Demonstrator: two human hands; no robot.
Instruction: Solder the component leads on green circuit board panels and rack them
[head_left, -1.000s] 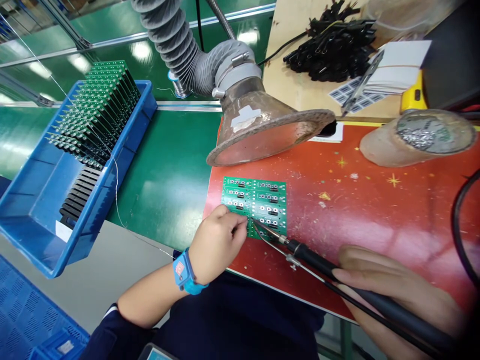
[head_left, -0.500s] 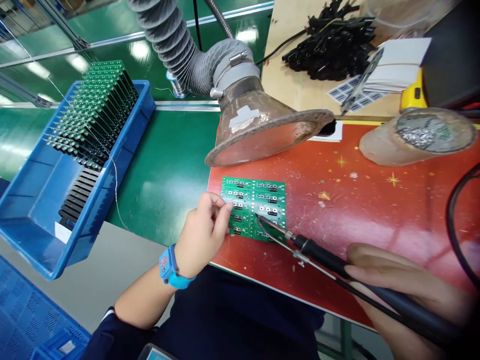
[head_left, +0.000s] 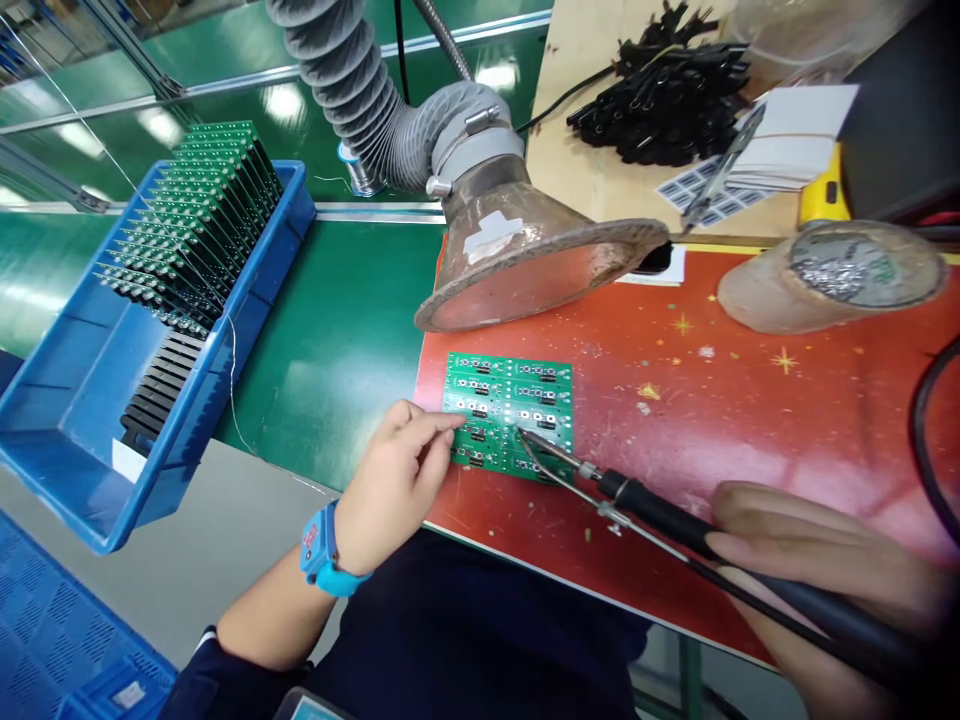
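A green circuit board panel (head_left: pixel 510 385) with rows of small parts lies flat on the red mat. At its left edge is my left hand (head_left: pixel 397 475), index fingertip on the board and thumb tip close beside it; the other fingers are curled under. My right hand (head_left: pixel 810 560) is closed round the black handle of a soldering iron (head_left: pixel 652 505), which has a thin metal guide tube clamped alongside. The iron's tip meets or hovers just over the board's middle right; whether it touches cannot be made out.
A fume extractor hood (head_left: pixel 540 255) hangs just behind the board. Leftward, a blue bin (head_left: pixel 71 430) holds a stack of circuit boards (head_left: pixel 199 210). A solder spool (head_left: pixel 364 172) stands behind. At right are a container (head_left: pixel 772 280), black cables (head_left: pixel 667 95) and white cards (head_left: pixel 799 130).
My left hand has shifted slightly down and left, its index finger straightening from a bent pinch. The iron's tip has moved slightly right over the board.
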